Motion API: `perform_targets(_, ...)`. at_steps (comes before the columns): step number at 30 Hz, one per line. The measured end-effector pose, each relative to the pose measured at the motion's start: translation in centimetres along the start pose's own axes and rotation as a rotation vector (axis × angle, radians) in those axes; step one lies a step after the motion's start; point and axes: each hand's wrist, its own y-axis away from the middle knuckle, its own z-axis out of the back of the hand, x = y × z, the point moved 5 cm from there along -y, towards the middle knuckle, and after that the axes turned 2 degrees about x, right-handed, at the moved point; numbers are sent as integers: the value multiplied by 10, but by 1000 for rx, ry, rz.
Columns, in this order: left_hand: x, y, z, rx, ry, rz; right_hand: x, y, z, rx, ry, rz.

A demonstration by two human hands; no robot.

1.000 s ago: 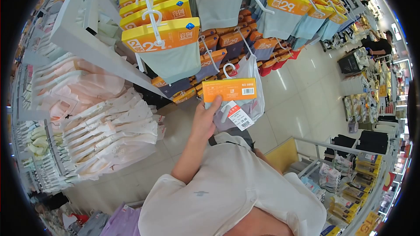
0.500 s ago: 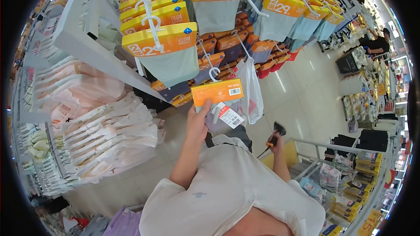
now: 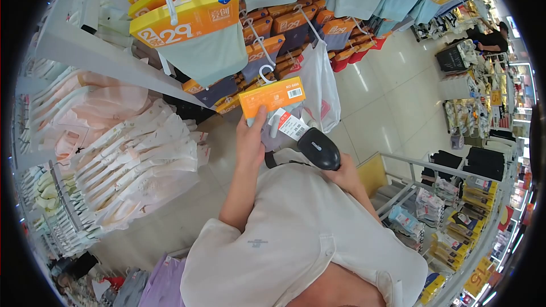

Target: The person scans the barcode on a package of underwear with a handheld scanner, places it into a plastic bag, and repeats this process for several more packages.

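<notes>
While working with the hands apart, see the left hand point(image 3: 249, 139) clamped on the pack point(image 3: 272, 96) by its orange card top, with the thumb across the front and the fingers hidden behind. See the right hand point(image 3: 344, 175) wrapped around the black scanner point(image 3: 318, 149), with much of the grip out of sight under the scanner's head. Find the pack in front of the body, left of the scanner, and the white and red tag point(image 3: 291, 125) between the two, angled down to the right. Impossible to tell from this view whether touching or just beside, scanner and tag.

For a clean aim, probably best to pinch the card firmly, let the tag lie flat to the scanner, and tilt the wrist rather than the whole arm. Better also to back the scanner off slightly, so as to leave the tag's printed bars uncovered, and to mind the second barcode point(image 3: 294, 93) at the card's right end.

Further out, just beyond the pack, note a white plastic bag point(image 3: 321, 74); on the far side, rows of hanging packs point(image 3: 185, 25) with yellow and orange tops. To the left, pale garments point(image 3: 136, 165) on hangers; to the right, a rack of packaged goods point(image 3: 463, 224); at the far right, another person point(image 3: 490, 38) in dark clothing.
</notes>
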Motion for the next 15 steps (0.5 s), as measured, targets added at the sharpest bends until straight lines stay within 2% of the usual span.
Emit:
perform_targets(8, 4, 0, 3, -7, -26, 17, -8, -2, -7, -42, 65, 129)
perform_targets(11, 7, -1, 6, -7, -26, 19, -36, -1, 2, -256, 57, 97)
perform_targets(15, 9, -2, 9, -4, -10, 36, -101, -15, 38, -614, 101, -147)
